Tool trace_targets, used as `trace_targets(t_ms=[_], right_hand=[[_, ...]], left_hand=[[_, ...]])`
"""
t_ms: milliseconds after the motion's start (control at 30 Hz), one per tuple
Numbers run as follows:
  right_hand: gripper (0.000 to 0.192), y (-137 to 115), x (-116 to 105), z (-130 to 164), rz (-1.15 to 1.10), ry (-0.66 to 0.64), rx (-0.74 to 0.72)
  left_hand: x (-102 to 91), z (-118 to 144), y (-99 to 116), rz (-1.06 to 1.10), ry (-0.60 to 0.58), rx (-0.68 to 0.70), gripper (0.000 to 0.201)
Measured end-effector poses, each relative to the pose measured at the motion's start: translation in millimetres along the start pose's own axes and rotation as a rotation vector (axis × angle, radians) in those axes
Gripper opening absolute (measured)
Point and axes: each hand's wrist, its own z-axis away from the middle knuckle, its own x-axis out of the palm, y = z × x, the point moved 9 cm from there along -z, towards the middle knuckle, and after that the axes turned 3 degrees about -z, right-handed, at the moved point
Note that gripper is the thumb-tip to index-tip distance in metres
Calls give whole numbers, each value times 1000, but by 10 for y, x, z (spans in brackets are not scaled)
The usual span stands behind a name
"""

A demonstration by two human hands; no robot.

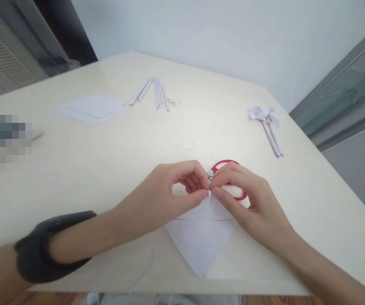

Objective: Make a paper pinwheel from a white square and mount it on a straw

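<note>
A square sheet of white paper (203,241) lies on the table, one corner pointing at the front edge. It has a cut or crease line near its left and right corners. My left hand (182,186) pinches the far corner of the sheet between thumb and fingers. Close beside it, my right hand (242,190) pinches the same corner from the right. Red-handled scissors (227,162) lie just beyond the paper, partly covered by my right hand. Thin paper scraps (209,154) are scattered past my fingers.
Stacked paper sheets (89,108) lie at the far left, near several rolled paper tubes (158,94). On the right are paper pinwheels (270,131) on paper sticks. Another thin strip (140,279) is by the table's front edge. A wall (217,34) stands behind the table.
</note>
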Motion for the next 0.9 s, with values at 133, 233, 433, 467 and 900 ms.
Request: trace_targets(t_ms=[133,233,433,467,900], right_hand=[[10,-1,-1,-10,-23,-4,-1],[8,11,1,-8,-27,-5,10],[7,26,-2,8,-26,3,15],[7,25,-5,7,-23,8,8],[8,13,-30,-5,-2,32,-26]], left_hand=[[-15,10,25,-5,5,-5,9],[-19,16,51,-15,6,-1,8],[-16,4,71,-29,6,10,10],[-17,2,71,-30,6,12,10],[-18,17,93,-33,0,23,9]])
